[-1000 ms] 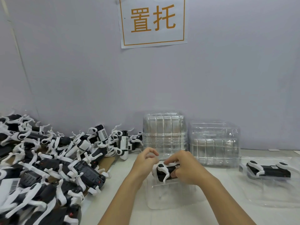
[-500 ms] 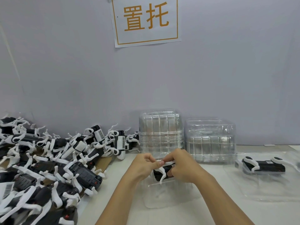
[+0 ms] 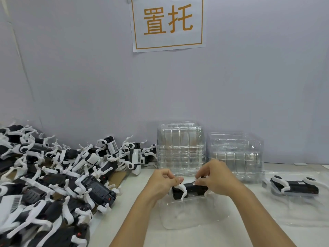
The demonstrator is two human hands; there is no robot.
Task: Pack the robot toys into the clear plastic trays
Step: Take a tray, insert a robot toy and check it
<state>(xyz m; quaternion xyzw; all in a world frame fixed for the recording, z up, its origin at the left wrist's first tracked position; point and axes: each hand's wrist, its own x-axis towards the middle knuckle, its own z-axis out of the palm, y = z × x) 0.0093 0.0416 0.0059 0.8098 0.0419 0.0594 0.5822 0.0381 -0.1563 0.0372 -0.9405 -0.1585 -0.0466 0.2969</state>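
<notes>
Head view: both hands hold one robot toy (image 3: 188, 190) over a clear tray (image 3: 194, 214) on the table (image 3: 231, 236). Left hand (image 3: 160, 184) fingers (image 3: 178, 180) pinch a thin white leg; right hand (image 3: 216, 177) fingers pinch the black body. The legs look fragile, the toy light; better to grip the stiff body.

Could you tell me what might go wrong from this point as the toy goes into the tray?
1. Both hands, left hand and right hand, pinch the robot toy by its thin white legs; pressing it down that way could bend or snap one.
2. The clear plastic tray under it is light and not held, so it may slide or tip.
3. The pile of loose robot toys lies close to the left elbow and could be knocked.
</notes>
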